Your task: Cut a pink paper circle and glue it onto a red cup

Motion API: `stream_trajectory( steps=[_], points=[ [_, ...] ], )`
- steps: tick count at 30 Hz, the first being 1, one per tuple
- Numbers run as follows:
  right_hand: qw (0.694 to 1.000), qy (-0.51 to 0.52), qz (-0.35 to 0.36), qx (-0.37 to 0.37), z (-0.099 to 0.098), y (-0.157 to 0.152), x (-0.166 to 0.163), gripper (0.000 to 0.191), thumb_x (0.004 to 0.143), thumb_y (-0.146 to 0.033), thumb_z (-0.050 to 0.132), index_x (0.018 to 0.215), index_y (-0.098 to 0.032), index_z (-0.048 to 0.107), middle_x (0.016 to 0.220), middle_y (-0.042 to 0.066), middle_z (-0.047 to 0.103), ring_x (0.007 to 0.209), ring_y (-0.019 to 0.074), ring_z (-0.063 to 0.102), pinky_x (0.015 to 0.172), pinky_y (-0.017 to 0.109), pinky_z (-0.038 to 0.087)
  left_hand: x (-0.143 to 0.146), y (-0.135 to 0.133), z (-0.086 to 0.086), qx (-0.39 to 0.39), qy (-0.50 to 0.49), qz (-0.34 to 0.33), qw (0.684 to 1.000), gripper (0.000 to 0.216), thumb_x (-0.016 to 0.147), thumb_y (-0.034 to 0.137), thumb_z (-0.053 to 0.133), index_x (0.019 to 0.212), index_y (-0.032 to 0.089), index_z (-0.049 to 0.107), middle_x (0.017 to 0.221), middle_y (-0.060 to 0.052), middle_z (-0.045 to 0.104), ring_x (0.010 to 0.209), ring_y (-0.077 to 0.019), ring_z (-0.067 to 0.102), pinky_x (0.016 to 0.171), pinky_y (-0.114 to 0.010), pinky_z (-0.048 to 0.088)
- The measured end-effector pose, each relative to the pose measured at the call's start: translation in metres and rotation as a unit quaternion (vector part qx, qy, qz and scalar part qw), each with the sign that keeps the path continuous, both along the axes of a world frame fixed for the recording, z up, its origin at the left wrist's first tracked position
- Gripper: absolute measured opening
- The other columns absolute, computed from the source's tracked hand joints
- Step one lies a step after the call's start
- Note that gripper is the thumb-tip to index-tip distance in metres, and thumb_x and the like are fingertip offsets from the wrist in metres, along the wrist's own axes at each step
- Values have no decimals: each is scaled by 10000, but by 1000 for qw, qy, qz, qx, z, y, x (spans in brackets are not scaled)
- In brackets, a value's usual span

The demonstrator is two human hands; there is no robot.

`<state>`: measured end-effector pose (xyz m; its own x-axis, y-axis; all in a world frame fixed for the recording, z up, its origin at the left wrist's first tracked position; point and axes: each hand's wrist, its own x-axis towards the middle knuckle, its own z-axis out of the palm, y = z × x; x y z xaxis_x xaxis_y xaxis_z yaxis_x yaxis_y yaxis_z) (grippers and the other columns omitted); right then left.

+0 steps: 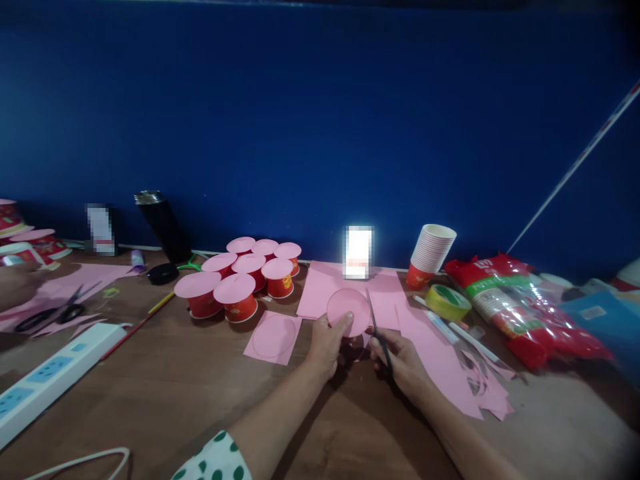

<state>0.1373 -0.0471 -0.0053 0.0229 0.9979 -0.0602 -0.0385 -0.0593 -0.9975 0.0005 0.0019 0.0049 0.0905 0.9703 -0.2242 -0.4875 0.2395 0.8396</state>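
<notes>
My left hand (327, 343) pinches a round pink paper disc (349, 311), holding it up above the wooden table (175, 387). My right hand (400, 360) grips a pair of scissors (377, 327), whose blades point up along the disc's right edge. A pink square with a drawn circle (273, 337) lies just left of my left hand. Sheets of pink paper (380, 300) lie beneath and beyond both hands.
Several red cups topped with pink discs (240, 283) stand at centre left. A stack of paper cups (427, 257), a tape roll (447, 301), a red bag (520, 307), pink scraps (483, 387), a power strip (45, 377), other scissors (55, 310) and a black flask (163, 227) surround them.
</notes>
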Motion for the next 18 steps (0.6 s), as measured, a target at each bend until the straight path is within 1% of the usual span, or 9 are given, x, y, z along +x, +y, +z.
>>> stream_trajectory(
  steps=[5,9,14,18],
  points=[
    [1000,-13,-11,-6,-1,1,1,521,736,-521,684,1097,-148,635,588,-43,482,467,81,441,402,193,331,1,0,0,4,-3,5,1000,359,593,373,794,783,123,620,570,-12,627,430,-112,525,406,-227,422],
    [1000,-14,-13,-5,0,1,0,510,744,-510,683,1094,-143,628,574,-48,477,464,77,437,402,189,339,1,2,-4,5,-17,4,1000,369,606,362,790,827,118,624,615,-28,652,468,-126,563,435,-232,449],
    [1000,10,-5,11,0,1,-1,489,746,-497,687,1078,-144,622,587,-42,493,488,78,446,431,193,348,1,4,-9,-3,-18,9,1000,411,598,385,790,852,110,620,631,-37,657,488,-138,583,449,-240,462],
    [1000,28,-5,-2,0,1,-1,490,732,-509,695,1065,-157,617,606,-43,505,488,78,447,443,198,355,1,4,-10,0,-27,4,1000,417,587,399,793,837,113,621,624,-36,656,483,-143,585,453,-252,464]
  ],
)
